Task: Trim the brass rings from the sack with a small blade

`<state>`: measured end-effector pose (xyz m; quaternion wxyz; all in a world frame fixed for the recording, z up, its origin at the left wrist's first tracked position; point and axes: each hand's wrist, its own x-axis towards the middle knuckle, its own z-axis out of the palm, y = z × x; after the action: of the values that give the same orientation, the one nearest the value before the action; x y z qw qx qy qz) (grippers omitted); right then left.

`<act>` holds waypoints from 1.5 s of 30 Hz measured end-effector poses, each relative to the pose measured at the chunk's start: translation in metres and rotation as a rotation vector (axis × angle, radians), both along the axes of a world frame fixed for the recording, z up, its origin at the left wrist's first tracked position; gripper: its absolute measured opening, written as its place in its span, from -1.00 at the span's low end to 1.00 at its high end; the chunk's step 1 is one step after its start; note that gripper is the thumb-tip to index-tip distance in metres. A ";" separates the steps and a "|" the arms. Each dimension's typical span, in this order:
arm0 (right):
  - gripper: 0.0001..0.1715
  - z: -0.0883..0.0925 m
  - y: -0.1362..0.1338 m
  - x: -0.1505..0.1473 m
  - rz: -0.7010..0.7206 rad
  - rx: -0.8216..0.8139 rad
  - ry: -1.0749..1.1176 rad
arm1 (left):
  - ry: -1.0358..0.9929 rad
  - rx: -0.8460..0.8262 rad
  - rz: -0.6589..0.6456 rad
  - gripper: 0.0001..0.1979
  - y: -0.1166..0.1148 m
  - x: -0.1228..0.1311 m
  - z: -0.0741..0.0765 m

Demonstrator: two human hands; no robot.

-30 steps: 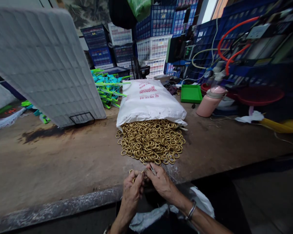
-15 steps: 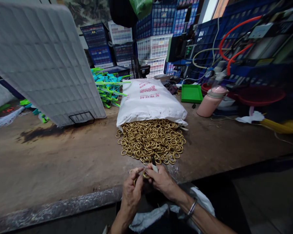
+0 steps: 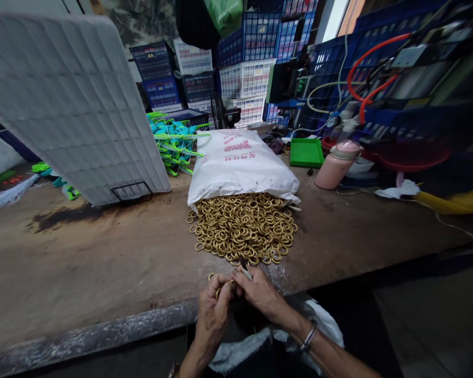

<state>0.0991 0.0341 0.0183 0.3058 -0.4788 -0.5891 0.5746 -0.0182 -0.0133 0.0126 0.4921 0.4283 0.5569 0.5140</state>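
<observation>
My left hand [image 3: 213, 307] is closed around some gold-coloured rings [image 3: 217, 293], above the table's front edge. In my right hand [image 3: 263, 295] is a small knife [image 3: 245, 270] with a pale handle and a dark blade pointing up and away. The fingertips of both hands meet at a ring held between them; how each grips it is partly hidden. Just beyond the hands a heap of gold rings [image 3: 244, 228] spills from the mouth of a white sack [image 3: 240, 173] with red print, which lies on its side.
A brown table [image 3: 114, 268] carries a leaning white padded panel [image 3: 74, 105], green and blue plastic parts [image 3: 177, 144], a green tray [image 3: 306, 152] and a pink bottle [image 3: 336, 168]. Stacked crates [image 3: 246, 79] stand behind. A white bag [image 3: 240, 349] hangs below the table's edge.
My right hand has shifted slightly left, closer to the left one, and the knife tilts more to the left. The ring between them is more covered. The view has turned slightly right.
</observation>
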 end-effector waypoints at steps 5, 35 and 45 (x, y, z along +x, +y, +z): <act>-0.69 0.005 -0.001 0.000 0.001 0.074 -0.054 | -0.061 -0.057 -0.013 -0.75 -0.001 0.001 0.003; -0.76 -0.010 -0.015 -0.001 0.029 0.296 -0.294 | -0.472 -0.193 0.051 -0.66 -0.016 0.000 -0.002; -0.83 -0.017 -0.020 -0.002 0.162 0.321 -0.374 | -0.350 -0.182 0.039 -0.65 -0.016 0.000 -0.005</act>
<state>0.0976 0.0139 0.0014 0.2167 -0.4731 -0.7555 0.3980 -0.0186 -0.0291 0.0080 0.6083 0.2751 0.5152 0.5375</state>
